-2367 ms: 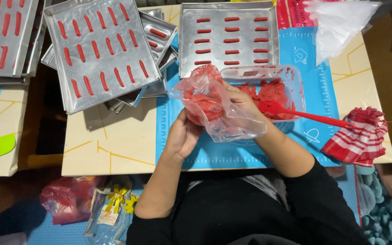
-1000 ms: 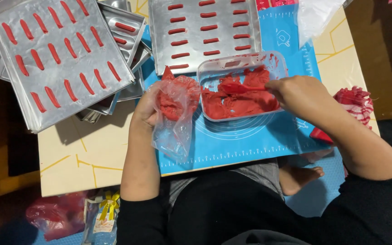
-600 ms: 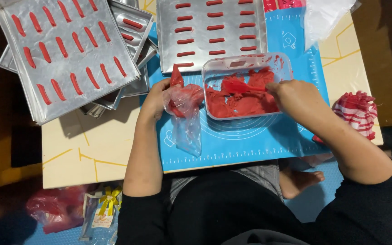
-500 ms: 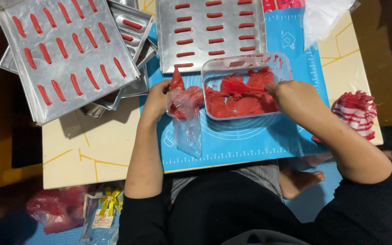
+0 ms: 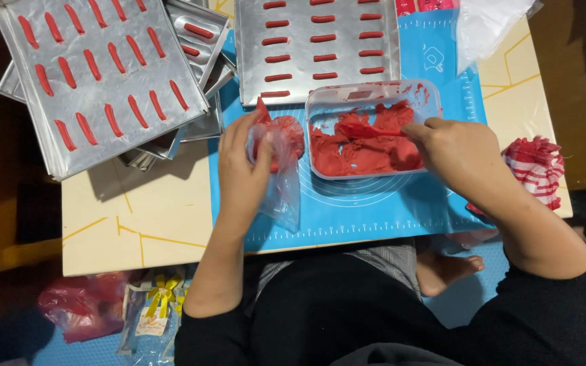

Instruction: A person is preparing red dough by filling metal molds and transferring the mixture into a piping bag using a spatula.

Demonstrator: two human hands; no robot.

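Since a moment ago your right hand (image 5: 459, 146) has dipped the red spatula (image 5: 367, 130) into the clear tub (image 5: 373, 129).
Fingers pinch its handle; your left hand (image 5: 242, 163) grips the dough-filled plastic bag (image 5: 279, 159) just beside it, on the blue mat (image 5: 374, 203).

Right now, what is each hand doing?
Left hand: closed around a clear plastic bag of red paste.
Right hand: closed on a red spatula in the tub.
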